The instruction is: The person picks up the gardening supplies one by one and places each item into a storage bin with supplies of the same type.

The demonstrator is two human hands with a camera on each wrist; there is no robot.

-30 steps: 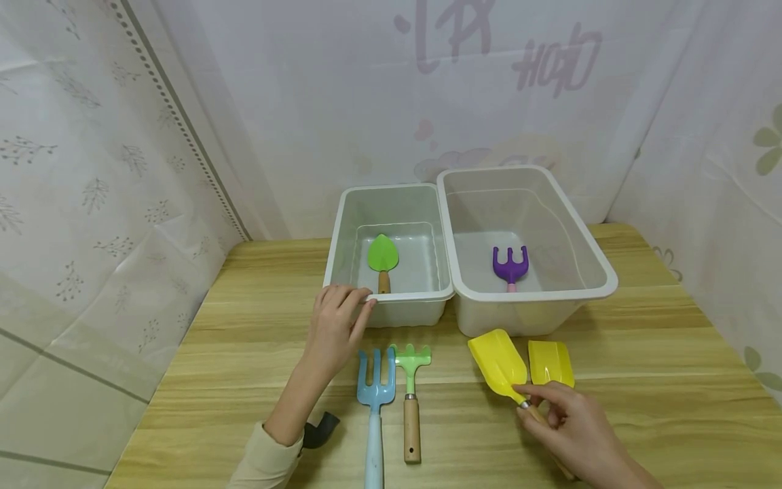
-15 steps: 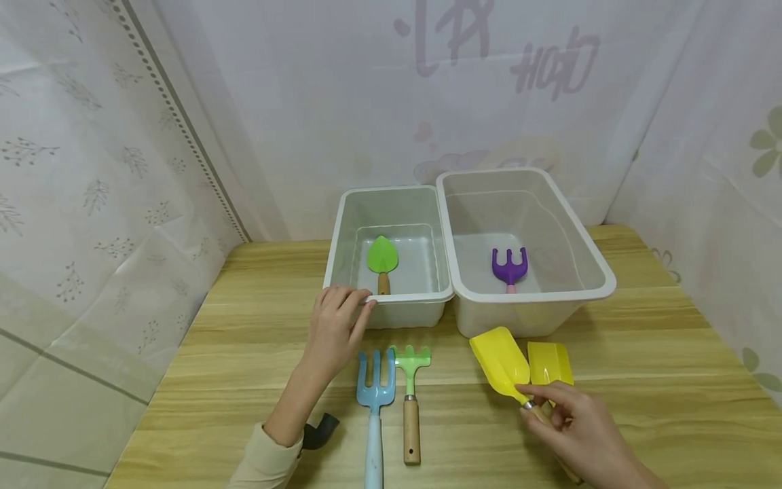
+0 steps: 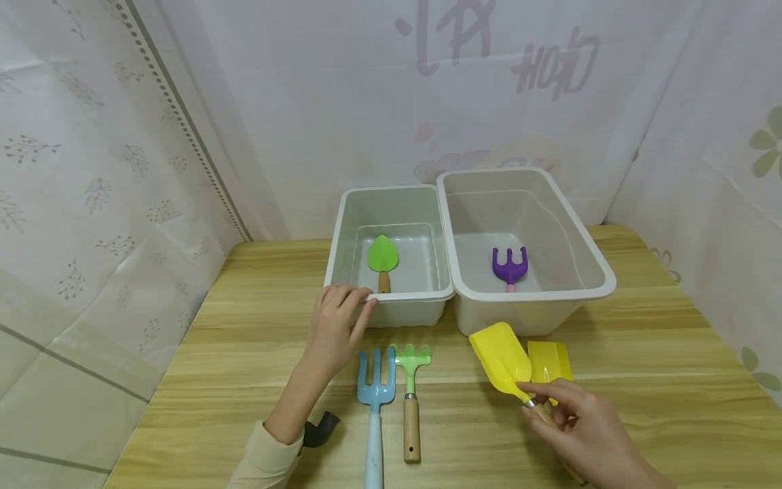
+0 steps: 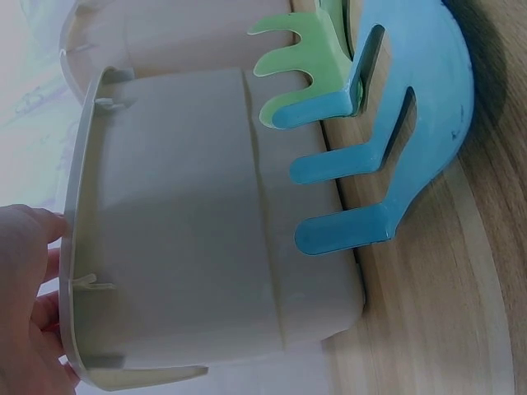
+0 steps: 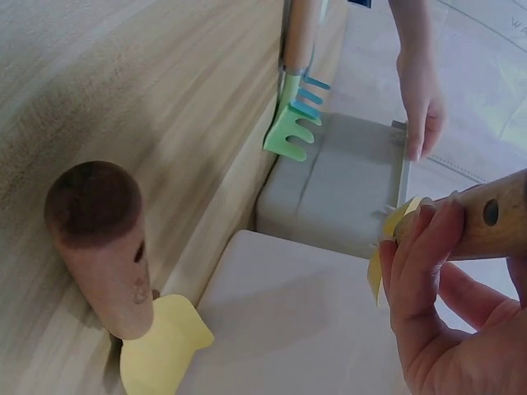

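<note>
My right hand [image 3: 580, 424] pinches a yellow hand shovel [image 3: 502, 360] near the metal collar of its wooden handle. The blade is raised off the table, in front of the larger bin. Beside it a second yellow shovel [image 3: 548, 362] lies on the table, its wooden handle [image 5: 103, 247] showing in the right wrist view. My left hand [image 3: 337, 326] holds the front rim of the smaller bin [image 4: 181, 214], thumb and fingers on either side. A green trowel [image 3: 383, 255] lies in that bin. Inside the larger bin [image 3: 531, 296] is a purple hand fork [image 3: 510, 266].
A blue hand fork [image 3: 375, 394] and a green rake [image 3: 412, 401] with a wooden handle lie side by side in front of the smaller bin. A black bent piece [image 3: 320, 430] shows by the left wrist. Patterned curtains [image 3: 391, 102] hang behind the wooden table [image 3: 263, 285].
The yellow shovel in my right hand has risen slightly, its blade shifting a little to the right. My left hand stays on the bin's rim.
</note>
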